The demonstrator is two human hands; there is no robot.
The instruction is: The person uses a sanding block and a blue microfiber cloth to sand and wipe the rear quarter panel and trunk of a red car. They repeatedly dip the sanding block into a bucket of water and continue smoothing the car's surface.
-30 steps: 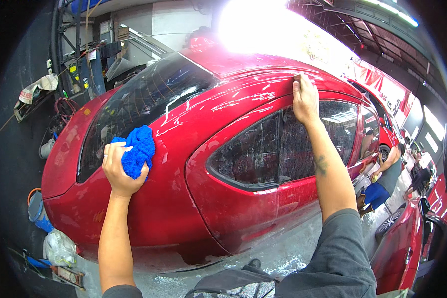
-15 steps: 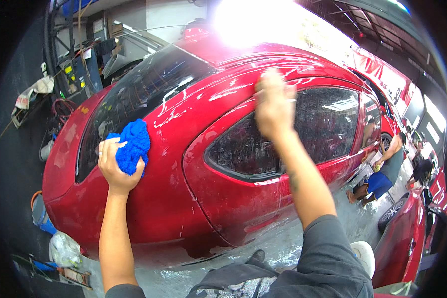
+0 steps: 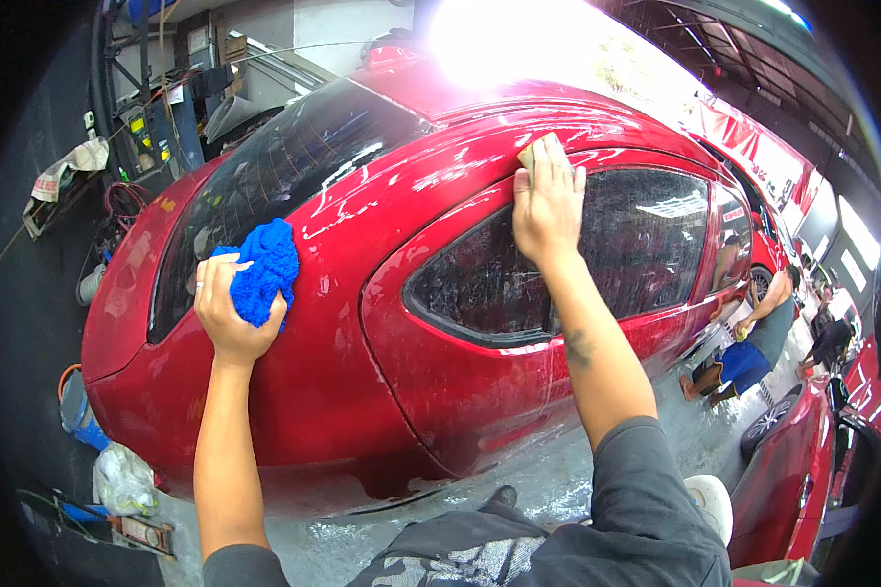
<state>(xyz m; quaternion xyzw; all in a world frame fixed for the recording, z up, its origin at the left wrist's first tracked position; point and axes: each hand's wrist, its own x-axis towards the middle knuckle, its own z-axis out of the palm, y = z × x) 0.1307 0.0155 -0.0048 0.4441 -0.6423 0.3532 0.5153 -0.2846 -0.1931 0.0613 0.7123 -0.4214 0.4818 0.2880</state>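
A red car, wet and streaked, fills the middle of the view. My left hand is closed around a fluffy blue microfiber cloth, held at the rear corner beside the dark back window. Over the rear door's upper frame, my right hand presses a small tan pad flat against the red paint. Only the pad's edge shows past my fingers, so its exact kind is unclear. Just below that hand lies the dark, spotted side window.
At the right a person bends beside the car's front. Another red car stands behind me on the right. A blue bucket, a plastic bag and a floor jack are at the left. The grey floor is wet.
My right hand, blurred before, is now sharp and slightly lower, with the tan pad showing at its fingertips. The blue cloth in my left hand sits slightly higher in view.
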